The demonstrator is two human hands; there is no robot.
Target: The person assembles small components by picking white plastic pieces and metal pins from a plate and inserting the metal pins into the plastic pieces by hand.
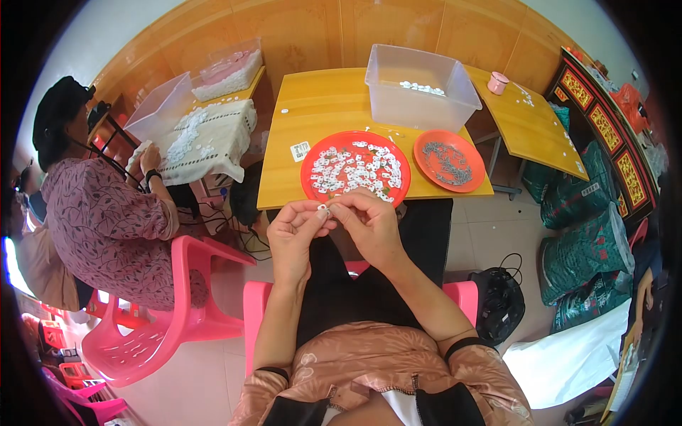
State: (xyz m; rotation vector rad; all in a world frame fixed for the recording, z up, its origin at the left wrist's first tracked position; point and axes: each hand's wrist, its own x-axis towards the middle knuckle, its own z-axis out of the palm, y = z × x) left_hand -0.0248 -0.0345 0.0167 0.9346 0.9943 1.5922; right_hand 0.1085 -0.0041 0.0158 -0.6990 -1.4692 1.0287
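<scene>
My left hand (pixel 293 231) is closed, thumb and fingers pinching a small white plastic piece (pixel 323 207) just in front of the table edge. Fingertips of my right hand (pixel 371 221) are pressed together against the same piece; whether they hold a separate tiny part is hidden. Just beyond both hands lies a red round tray (pixel 310 160) with many similar white pieces (pixel 355 165) spread over it. To its right, an orange-red plate (pixel 430 142) carries a heap of small grey metal parts (pixel 447 165).
A clear plastic bin (pixel 419 106) with white pieces stands behind the plate. At left a person (pixel 117 192) works at a cloth-covered table (pixel 231 153), beside a pink chair (pixel 181 305). Green sacks (pixel 586 248) and a black bag (pixel 499 305) are on the right.
</scene>
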